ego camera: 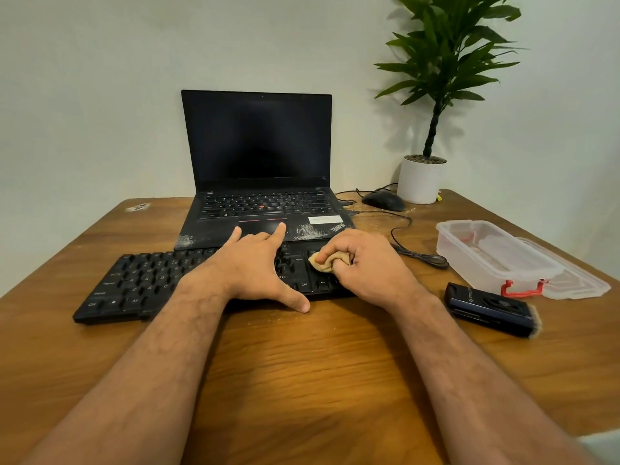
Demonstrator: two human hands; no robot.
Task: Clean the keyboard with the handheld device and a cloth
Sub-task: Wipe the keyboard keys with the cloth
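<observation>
Setting: wooden counter (302,364) against a pale wall, black laptop (258,182) at the back.
Keyboard (141,280): lies flat just in front of the laptop; I judge it light and stiff, likely to slide unless braced.
Left hand (255,266): fingers spread, pressing the keyboard's middle.
Right hand (365,263): clenched round a tan cloth (323,261) on the right-end keys; soft, best bunched.
Handheld device (489,308): idle, right of the keyboard.

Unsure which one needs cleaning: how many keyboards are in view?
2: the separate black keyboard lies nearest on the table under both hands; the laptop's built-in keyboard sits behind it. None seems hidden.
</observation>
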